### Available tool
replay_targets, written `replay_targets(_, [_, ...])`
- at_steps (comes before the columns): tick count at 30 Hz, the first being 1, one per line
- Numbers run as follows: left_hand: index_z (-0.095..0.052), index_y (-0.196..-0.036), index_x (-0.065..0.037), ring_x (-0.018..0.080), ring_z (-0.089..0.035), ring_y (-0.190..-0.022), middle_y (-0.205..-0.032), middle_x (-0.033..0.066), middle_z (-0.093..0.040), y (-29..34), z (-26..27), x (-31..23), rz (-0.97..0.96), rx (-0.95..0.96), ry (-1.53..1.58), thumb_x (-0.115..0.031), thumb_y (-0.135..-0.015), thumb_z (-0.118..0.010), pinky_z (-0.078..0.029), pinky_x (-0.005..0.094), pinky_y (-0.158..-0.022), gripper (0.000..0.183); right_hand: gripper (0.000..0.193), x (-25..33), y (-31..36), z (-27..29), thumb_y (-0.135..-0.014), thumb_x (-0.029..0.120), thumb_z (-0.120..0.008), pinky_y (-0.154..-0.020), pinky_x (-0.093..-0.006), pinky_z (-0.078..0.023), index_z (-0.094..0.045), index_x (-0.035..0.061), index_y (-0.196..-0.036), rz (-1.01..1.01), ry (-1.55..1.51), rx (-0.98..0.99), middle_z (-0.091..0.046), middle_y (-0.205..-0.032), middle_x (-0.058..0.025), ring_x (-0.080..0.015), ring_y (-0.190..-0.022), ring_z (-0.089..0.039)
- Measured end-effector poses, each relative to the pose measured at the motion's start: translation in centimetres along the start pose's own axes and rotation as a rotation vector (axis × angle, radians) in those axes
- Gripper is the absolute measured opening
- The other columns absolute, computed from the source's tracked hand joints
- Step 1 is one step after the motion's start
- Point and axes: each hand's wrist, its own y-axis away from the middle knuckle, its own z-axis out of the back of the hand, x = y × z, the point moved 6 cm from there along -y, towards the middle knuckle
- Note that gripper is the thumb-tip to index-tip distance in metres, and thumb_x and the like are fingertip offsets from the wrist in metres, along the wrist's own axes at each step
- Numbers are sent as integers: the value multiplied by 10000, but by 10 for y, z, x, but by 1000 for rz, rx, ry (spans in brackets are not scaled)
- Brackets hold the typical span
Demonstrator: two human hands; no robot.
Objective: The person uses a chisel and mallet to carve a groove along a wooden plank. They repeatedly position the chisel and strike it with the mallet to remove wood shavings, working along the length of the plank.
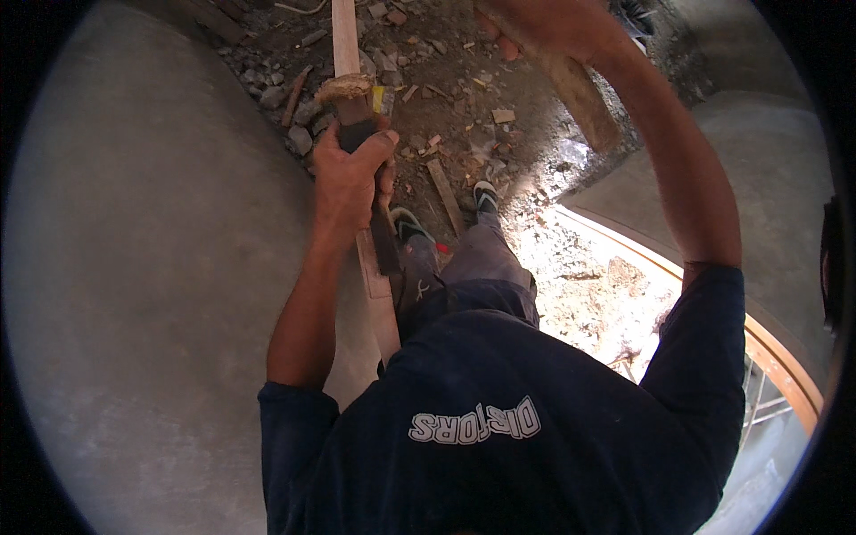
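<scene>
My left hand is closed around the dark handle of a chisel. The handle's frayed, mushroomed wooden end sticks out beyond my fingers, and the dark blade runs down toward my body. The chisel lies along a pale wooden strip, which passes behind my hand and reappears below it. Up at the top right, my right hand is raised and gripping a thick, worn piece of wood, apart from the chisel. The picture's top edge cuts off part of that hand.
A smooth grey wall rises close on the left. Stones, wood scraps and chips litter the dirt floor around my feet. To the right, an orange-brown wooden frame borders a brightly sunlit patch, with another grey wall beside it.
</scene>
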Motion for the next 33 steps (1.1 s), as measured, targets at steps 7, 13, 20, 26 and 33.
replay_targets(7, [-586, -994, -17, 88, -493, -428, -658, 20, -548, -5, 8, -19, -126, -71, -97, -77, -855, -665, -384, 276, -350, 171, 497, -14, -4, -4, -992, 505, -548, -531, -309, -500, -614, 16, -1057, 77, 35, -13, -571, -727, -23, -133, -609, -592])
replay_targets(13, [-585, -1005, -5, 79, -483, -416, -615, 9, -544, -7, 10, -14, -140, -9, -92, -72, -863, -657, -367, 266, -339, 173, 498, -13, -2, -17, -999, 504, -534, -520, -315, -496, -613, 17, -1067, -24, -31, 90, -552, -711, -22, -137, -607, -585])
replay_targets(20, [-618, -1022, -18, 90, -514, -443, -681, 31, -596, -8, 13, -7, -147, 21, -150, -113, -857, -701, -390, 276, -361, 207, 513, -10, -9, -21, -1002, 520, -514, -512, -319, -502, -607, 19, -1068, 35, -30, 134, -549, -696, -20, -131, -587, -582])
replay_targets(26, [-602, -1029, -19, 73, -499, -450, -681, 16, -587, -2, 7, -15, -162, 3, -198, -89, -875, -679, -386, 266, -382, 187, 513, 0, -8, -18, -1003, 522, -511, -502, -308, -503, -598, 23, -1080, 91, -49, 91, -543, -693, -13, -122, -564, -575])
replay_targets(33, [-592, -1056, -35, 46, -480, -466, -667, -16, -567, 2, -2, -17, -188, 25, -309, -94, -892, -667, -373, 248, -391, 189, 436, 28, -4, -3, -1024, 459, -501, -495, -305, -503, -589, 43, -1120, 92, -65, -41, -560, -701, -21, -125, -541, -578])
